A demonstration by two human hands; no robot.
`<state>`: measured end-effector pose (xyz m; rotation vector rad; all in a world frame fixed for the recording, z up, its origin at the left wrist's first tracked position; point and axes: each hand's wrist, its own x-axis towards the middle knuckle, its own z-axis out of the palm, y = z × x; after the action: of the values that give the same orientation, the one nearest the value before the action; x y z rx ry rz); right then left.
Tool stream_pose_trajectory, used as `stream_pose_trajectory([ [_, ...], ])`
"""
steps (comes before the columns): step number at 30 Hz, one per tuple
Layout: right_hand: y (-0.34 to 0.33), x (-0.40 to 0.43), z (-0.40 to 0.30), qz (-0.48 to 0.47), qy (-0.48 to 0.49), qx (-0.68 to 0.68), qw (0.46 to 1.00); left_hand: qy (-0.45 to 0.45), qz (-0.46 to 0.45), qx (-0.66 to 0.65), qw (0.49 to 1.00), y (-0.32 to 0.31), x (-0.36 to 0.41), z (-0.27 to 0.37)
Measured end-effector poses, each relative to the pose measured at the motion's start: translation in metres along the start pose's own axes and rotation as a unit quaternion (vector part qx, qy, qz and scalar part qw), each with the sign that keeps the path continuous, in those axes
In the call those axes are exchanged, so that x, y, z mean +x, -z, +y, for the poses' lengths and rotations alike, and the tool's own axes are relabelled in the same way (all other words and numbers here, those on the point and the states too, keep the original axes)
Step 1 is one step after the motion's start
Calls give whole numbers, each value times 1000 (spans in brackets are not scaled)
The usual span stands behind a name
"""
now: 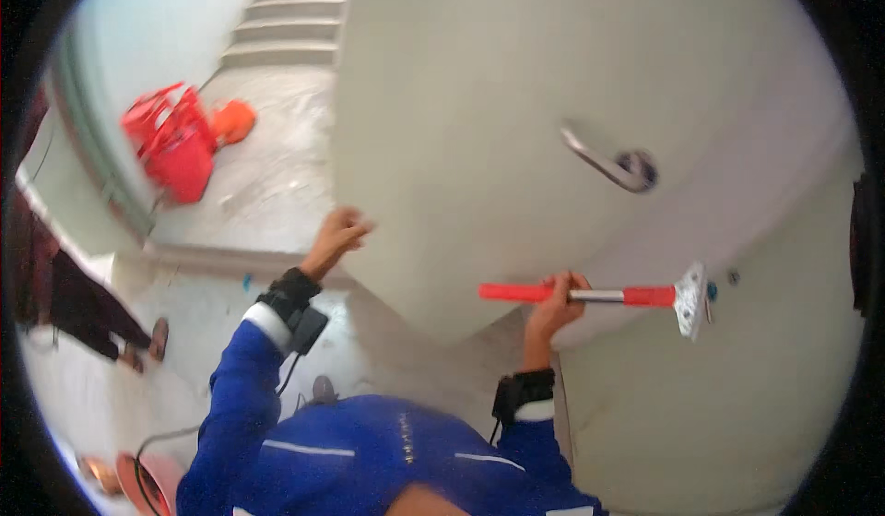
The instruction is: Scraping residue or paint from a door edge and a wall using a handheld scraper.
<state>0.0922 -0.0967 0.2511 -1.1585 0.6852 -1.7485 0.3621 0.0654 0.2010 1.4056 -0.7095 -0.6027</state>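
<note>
My right hand (559,305) is closed around the handle of a scraper (648,297) with a red grip, a metal shaft and a wide, whitish head pointing right. A pale door (449,135) fills the upper middle, with a curved metal lever handle (608,167) on it. Near the door's left edge is my left hand (339,239), its fingers partly curled and blurred, with nothing seen in it; whether it touches the door I cannot tell. Both wrists wear black straps with boxes or cables.
Stairs (290,21) rise beyond the doorway. A red bag (176,149) and an orange bundle (234,122) lie on the landing. At the left stands another person (83,295) in dark trousers. A pink bucket (148,481) is at the lower left; a pale wall (691,412) lies right.
</note>
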Motion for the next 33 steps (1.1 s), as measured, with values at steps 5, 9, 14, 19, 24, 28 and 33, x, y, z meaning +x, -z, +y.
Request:
stream_pose_trajectory([
  [5,24,-48,-27,-134,-2,-172,976,-7,-34,-55,998,-10,-18,15],
  [9,6,-84,-28,-135,-104,-234,957,-70,4,-68,995,3,-32,23],
  [14,-17,-103,1,-245,-45,-333,909,-14,73,-68,995,39,-51,-21],
  [19,-38,-124,11,-263,266,-424,825,-34,131,-252,958,61,-64,-80],
  [24,-78,-158,-6,-287,-99,-295,906,58,131,-281,949,88,-74,-87],
  [28,-86,-175,6,-302,-89,-302,900,103,113,-290,945,107,-84,-94],
  [33,-84,-181,21,-309,-70,-339,886,143,134,-240,951,127,-79,-103],
])
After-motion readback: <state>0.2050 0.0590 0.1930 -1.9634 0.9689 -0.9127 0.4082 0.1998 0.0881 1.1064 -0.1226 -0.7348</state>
